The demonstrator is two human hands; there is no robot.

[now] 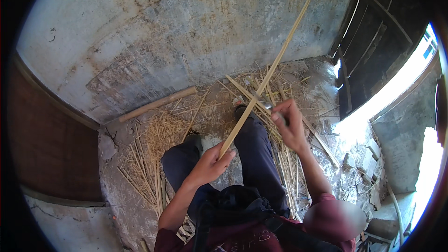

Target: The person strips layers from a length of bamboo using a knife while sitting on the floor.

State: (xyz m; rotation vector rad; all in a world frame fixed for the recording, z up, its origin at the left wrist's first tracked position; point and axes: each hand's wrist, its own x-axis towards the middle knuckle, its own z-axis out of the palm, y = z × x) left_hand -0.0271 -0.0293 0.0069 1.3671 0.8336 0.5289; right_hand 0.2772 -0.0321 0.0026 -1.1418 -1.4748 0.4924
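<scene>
My left hand [211,164] is closed around the lower end of a long, pale bamboo strip [281,51]. The strip slants up and to the right, and its thin far end stands out against the wall. On the right, my right hand [290,128] is closed on a knife, its handle mostly hidden by the fingers. The shiny knife blade [264,104] points left and lies close against the strip's middle; whether it touches cannot be made out. Some blur covers the blade and right fingers.
Curly shavings [163,133] and bundles of split strips [147,175] lie on the floor beside my legs. A round bamboo pole [158,104] rests along the foot of the stained wall [186,32]. Broken blocks [367,162] lie at the right, below a bright opening.
</scene>
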